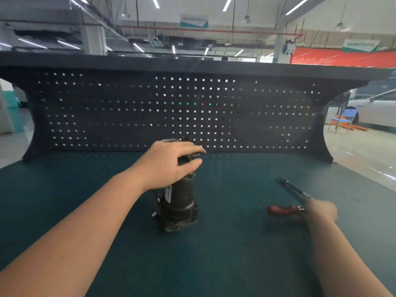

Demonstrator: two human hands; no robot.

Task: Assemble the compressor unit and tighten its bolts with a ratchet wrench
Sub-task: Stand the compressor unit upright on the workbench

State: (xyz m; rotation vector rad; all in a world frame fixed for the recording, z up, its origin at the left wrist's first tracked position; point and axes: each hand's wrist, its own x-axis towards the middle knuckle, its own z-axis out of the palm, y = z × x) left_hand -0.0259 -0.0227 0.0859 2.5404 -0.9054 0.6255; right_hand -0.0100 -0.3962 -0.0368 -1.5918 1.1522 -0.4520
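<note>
The compressor unit [179, 202] is stood upright mid-desk [235, 264] and is gripped at its top by the left hand [169, 166], probably to steady it. The blurred right hand [320, 211] is placed at the ratchet wrench [287, 202] on the desk, likely to lift it; its grip cannot be told.

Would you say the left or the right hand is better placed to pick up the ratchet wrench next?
Right. The right hand is already at the ratchet wrench on the mat, though blurred, while the left hand grips the top of the upright compressor unit, steadying it.
</note>
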